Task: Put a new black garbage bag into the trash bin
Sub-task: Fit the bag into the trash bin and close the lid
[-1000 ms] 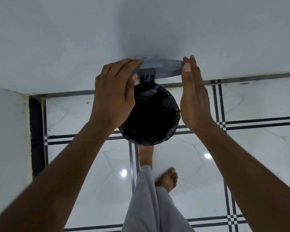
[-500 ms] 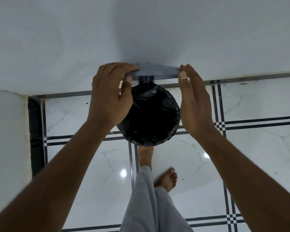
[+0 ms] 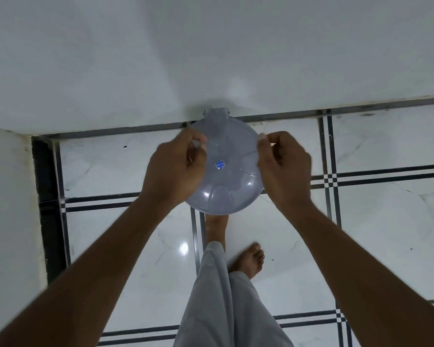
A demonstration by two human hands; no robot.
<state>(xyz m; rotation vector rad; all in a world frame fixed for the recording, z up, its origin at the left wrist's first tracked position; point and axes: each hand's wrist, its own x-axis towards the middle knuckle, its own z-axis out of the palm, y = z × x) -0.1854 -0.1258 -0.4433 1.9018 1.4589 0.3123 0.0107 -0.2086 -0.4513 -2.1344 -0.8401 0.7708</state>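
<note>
The trash bin stands on the floor against the wall, and only its round grey lid (image 3: 224,181) shows, lying flat over the opening with a small blue sticker at its centre. The lid hides the black garbage bag and the bin body. My left hand (image 3: 175,169) grips the lid's left edge, fingers curled over the rim. My right hand (image 3: 283,166) pinches the lid's right edge. The lid's hinge (image 3: 217,113) sits against the wall.
A white wall (image 3: 210,58) rises directly behind the bin, and another white wall (image 3: 7,209) closes off the left. The floor (image 3: 373,234) is glossy white tile with dark stripes. My bare feet (image 3: 248,259) and grey trouser leg (image 3: 223,296) are just below the bin.
The lid has swung down from upright to flat over the bin, covering the black bag. Both hands came down with it, holding its edges.
</note>
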